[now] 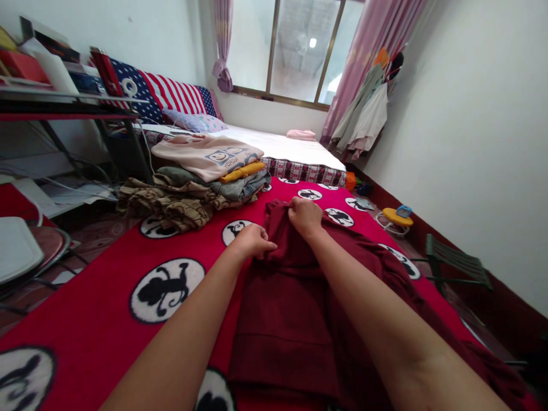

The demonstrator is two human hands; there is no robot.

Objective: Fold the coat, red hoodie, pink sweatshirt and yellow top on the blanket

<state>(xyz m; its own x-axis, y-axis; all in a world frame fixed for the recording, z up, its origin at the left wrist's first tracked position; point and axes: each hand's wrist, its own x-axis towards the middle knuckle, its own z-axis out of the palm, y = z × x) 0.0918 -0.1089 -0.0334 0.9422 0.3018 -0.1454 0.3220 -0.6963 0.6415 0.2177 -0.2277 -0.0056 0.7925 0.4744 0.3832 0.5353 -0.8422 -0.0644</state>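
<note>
As if to keep the cloth from slipping, fingers of the left hand (252, 240) and right hand (303, 216) closed tight, gripping a bunched fold of a maroon sweatshirt (282, 319), its body spread on a red printed blanket (85, 279), near folded clothes (209, 171), seemingly stacked out of the way.

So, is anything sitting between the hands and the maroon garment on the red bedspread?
Nothing visible: the left hand and right hand are directly on the maroon garment, which lies on the red bedspread.
</note>
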